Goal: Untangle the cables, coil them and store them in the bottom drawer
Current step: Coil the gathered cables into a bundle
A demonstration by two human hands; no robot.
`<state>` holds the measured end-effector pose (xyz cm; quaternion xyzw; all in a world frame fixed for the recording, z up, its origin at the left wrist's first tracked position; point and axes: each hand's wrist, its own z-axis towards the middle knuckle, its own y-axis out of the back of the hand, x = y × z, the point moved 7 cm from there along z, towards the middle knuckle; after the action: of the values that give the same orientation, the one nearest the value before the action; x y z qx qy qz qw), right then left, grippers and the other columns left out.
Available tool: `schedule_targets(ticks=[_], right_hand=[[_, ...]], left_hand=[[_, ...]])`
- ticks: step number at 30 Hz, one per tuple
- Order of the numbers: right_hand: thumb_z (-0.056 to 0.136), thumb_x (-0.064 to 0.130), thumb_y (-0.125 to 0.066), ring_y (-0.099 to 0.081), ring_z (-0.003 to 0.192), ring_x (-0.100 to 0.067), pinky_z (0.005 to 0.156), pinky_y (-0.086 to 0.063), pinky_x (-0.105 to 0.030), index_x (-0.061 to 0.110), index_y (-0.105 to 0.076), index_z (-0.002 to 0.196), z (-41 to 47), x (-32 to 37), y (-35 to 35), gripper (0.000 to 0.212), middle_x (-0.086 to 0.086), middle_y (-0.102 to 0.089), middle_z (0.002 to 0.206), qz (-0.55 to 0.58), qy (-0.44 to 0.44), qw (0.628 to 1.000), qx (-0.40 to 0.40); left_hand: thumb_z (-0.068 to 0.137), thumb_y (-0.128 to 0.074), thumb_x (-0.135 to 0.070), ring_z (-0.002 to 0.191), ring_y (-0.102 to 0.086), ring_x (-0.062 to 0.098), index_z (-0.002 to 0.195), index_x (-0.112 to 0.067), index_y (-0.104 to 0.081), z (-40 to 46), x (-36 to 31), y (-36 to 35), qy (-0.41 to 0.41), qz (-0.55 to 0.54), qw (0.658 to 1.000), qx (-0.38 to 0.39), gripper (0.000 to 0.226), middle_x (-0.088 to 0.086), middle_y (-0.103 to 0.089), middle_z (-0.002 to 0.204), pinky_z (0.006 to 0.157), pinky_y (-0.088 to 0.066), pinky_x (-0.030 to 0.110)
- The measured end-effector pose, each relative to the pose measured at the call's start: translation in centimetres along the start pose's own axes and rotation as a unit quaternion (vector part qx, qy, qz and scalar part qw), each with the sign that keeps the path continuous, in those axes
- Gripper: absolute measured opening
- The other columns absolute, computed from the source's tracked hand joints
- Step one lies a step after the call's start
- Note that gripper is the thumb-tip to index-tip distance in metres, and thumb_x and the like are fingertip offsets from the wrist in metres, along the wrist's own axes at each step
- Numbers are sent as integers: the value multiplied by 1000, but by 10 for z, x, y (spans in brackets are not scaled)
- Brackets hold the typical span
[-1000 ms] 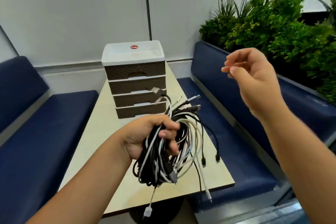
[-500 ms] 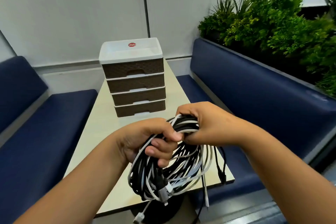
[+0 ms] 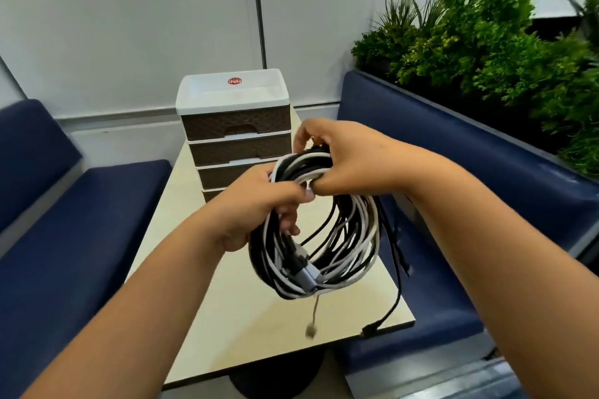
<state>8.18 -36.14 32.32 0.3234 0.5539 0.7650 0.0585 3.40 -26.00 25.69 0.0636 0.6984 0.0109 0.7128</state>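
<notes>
A tangled bundle of black and white cables [image 3: 327,249] hangs in a rough loop above the beige table [image 3: 246,327]. My left hand [image 3: 259,204] grips the bundle's left side. My right hand [image 3: 343,159] grips its top, fingers curled round several strands. Loose plug ends dangle below, one black end [image 3: 369,330] near the table's front edge. A small drawer unit [image 3: 236,133] with brown drawer fronts and a white top stands at the far end of the table. All its visible drawers are closed, and my hands hide most of the bottom one.
Blue padded benches [image 3: 81,220] flank the table on both sides. Green plants [image 3: 486,42] fill a planter behind the right bench. A white wall stands behind the drawer unit.
My right hand came down from the air and took hold of the top of the bundle. Both hands then lifted the cables up toward the drawer unit.
</notes>
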Motion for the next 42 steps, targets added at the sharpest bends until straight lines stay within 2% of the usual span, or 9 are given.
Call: schedule_targets(ticks=[3, 9, 11, 16, 23, 28, 31, 36, 42], right_hand=[[84, 24, -71, -60, 112, -5, 96, -50, -24, 32, -44, 136, -8, -30, 1, 59, 7, -61, 123, 283, 2, 959, 36], [69, 72, -68, -64, 113, -25, 91, -53, -36, 23, -50, 138, -41, -83, -48, 87, -7, -65, 127, 559, -78, 825, 9], [67, 67, -74, -65, 109, -28, 93, -51, -44, 18, -48, 138, -47, -78, -69, 90, -10, -66, 122, 562, -60, 825, 24], [86, 13, -63, -63, 79, -24, 76, -52, -34, 15, -63, 112, -45, -66, -68, 26, -11, -65, 85, 483, -20, 875, -24], [93, 18, -61, -45, 52, -18, 57, -43, -34, 10, -63, 104, -53, -73, -50, 13, -8, -46, 65, 444, -50, 895, 4], [94, 37, -58, -57, 80, -13, 72, -53, -41, 32, -63, 92, -52, -69, -30, 8, 7, -59, 85, 109, -47, 992, -44], [90, 39, -63, -47, 89, -10, 77, -45, -30, 30, -70, 98, -43, -68, -14, 14, 9, -49, 95, -87, -47, 986, -134], [92, 25, -65, -55, 77, -13, 66, -43, -25, 16, -74, 94, -31, -74, -10, 12, 2, -59, 85, -61, -102, 973, -199], [83, 2, -74, -69, 69, -10, 66, -56, -26, 14, -78, 87, -24, -67, -40, 13, -4, -75, 76, 322, -99, 923, -188]], left_hand=[[75, -61, -8, 39, -31, 12, 64, -15, -50, 4, -3, 4, 3, -73, 997, 5, 17, -3, -29, 47, 53, -44, 29], [63, -68, -15, 35, -28, 8, 52, -21, -34, 6, -8, 34, -13, -139, 990, -7, 36, -7, -23, 43, 49, -41, 26], [63, -68, -18, 35, -28, 8, 50, -20, -34, 6, -10, 43, -15, -140, 990, -2, 37, -7, -23, 43, 48, -42, 26], [64, -65, -19, 35, -28, 8, 46, -21, -36, 5, -14, 51, -22, -118, 993, 13, 34, -7, -24, 42, 48, -43, 26], [64, -67, -18, 35, -29, 9, 47, -21, -39, -3, -13, 56, -35, -108, 994, 1, 33, -5, -24, 43, 47, -42, 28], [65, -69, -18, 35, -29, 9, 47, -21, -41, -10, -15, 54, -28, -88, 996, 7, 33, -5, -25, 43, 48, -41, 27], [67, -69, -17, 36, -30, 10, 50, -21, -44, -15, -18, 44, -16, -72, 997, 35, 30, -5, -28, 43, 49, -40, 27], [75, -65, -12, 37, -30, 11, 53, -23, -54, -18, -21, 16, -6, -49, 994, 94, 27, -5, -28, 45, 51, -37, 27], [80, -62, -9, 38, -31, 10, 57, -20, -48, -15, -23, 3, 4, -71, 992, 102, 29, -4, -29, 46, 50, -40, 26]])
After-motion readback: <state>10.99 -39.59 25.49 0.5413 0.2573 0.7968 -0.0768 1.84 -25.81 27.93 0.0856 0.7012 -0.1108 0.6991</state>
